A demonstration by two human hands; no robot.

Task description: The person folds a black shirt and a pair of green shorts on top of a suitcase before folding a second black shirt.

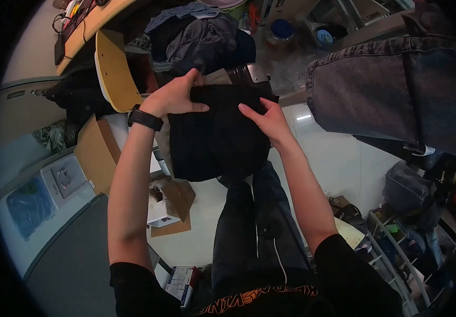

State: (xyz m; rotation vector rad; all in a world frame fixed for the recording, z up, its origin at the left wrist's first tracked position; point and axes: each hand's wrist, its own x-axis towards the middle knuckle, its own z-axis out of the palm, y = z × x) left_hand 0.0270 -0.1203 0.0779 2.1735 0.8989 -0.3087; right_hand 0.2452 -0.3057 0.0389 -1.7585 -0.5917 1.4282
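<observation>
A black folded garment (pixel 220 134) is spread out in front of my legs. My left hand (pixel 178 96), with a dark watch on the wrist, is at its upper left edge; the thumb lies over the cloth and the fingers are partly hidden behind it. On the upper right side my right hand (pixel 267 120) pinches the cloth, thumb on top and fingers mostly behind. Beige fabric (pixel 218 77) shows behind the garment's top and along its left side. Just beyond lies a heap of dark and grey clothes (pixel 201 42).
Grey jeans (pixel 365 87) are at the upper right. A yellow chair (pixel 114 71) stands at the left beside a wooden desk (pixel 98 24). Cardboard boxes (pixel 172 203) are on the floor, lower left. A metal rack (pixel 397 243) with items stands lower right.
</observation>
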